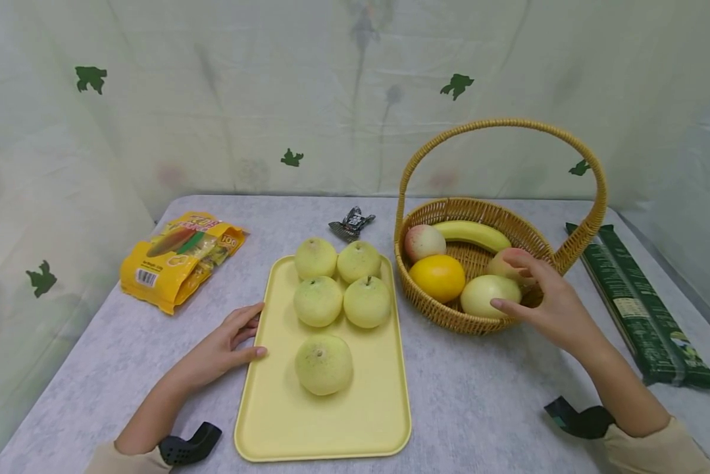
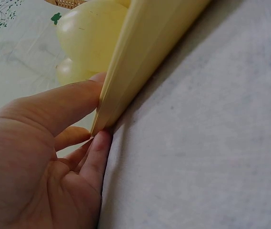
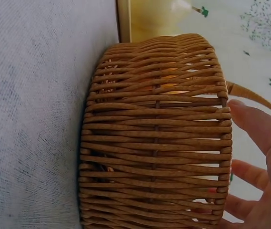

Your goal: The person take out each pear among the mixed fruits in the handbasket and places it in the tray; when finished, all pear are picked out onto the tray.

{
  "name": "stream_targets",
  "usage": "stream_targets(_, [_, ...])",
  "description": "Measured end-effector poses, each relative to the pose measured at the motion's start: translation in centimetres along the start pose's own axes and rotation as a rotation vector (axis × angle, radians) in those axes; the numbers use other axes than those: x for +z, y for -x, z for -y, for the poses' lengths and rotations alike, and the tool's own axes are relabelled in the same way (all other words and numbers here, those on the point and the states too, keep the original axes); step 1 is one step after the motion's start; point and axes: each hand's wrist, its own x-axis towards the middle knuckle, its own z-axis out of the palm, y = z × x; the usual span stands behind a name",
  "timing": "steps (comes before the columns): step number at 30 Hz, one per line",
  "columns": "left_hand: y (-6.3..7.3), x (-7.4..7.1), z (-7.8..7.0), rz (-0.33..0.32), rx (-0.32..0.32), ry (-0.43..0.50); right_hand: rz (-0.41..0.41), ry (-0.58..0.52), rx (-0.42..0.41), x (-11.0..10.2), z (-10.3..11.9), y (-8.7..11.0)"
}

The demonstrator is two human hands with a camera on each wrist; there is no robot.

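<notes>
A pale yellow tray (image 1: 360,421) bears several round yellow-green pears (image 1: 324,365). My left hand (image 1: 221,352) holds the tray's left edge, the thumb over the rim and the fingers lower against its side, as the left wrist view shows. My right hand (image 1: 547,299) reaches over the near right rim of a wicker basket (image 1: 449,322). Its thumb is beside a pale green round fruit (image 1: 489,296), and its spread fingers are over a pinkish peach (image 1: 505,264). In the right wrist view, the woven wall (image 3: 154,143) hides the fruit and part of the fingers.
Also in the basket are a banana (image 1: 473,234), another peach (image 1: 424,242) and an orange-yellow fruit (image 1: 437,278). The basket's tall handle (image 1: 503,124) arches above. A yellow snack bag (image 1: 177,260) lies left, a small black wrapper (image 1: 351,224) behind the tray, a green packet (image 1: 645,306) right.
</notes>
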Motion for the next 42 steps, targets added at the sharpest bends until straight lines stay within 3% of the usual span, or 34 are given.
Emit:
stream_targets(21, [0.0,0.1,0.0,-0.002,-0.019,-0.006,0.101,0.149,-0.076,0.5,-0.2,-0.7])
stream_targets(31, [0.0,0.1,0.1,-0.009,-0.006,0.001,0.183,0.213,-0.069,0.4,0.2,-1.7])
stream_targets(42, [-0.1,0.1,0.2,-0.014,0.020,-0.010,0.207,0.226,-0.055,0.6,0.4,-2.2])
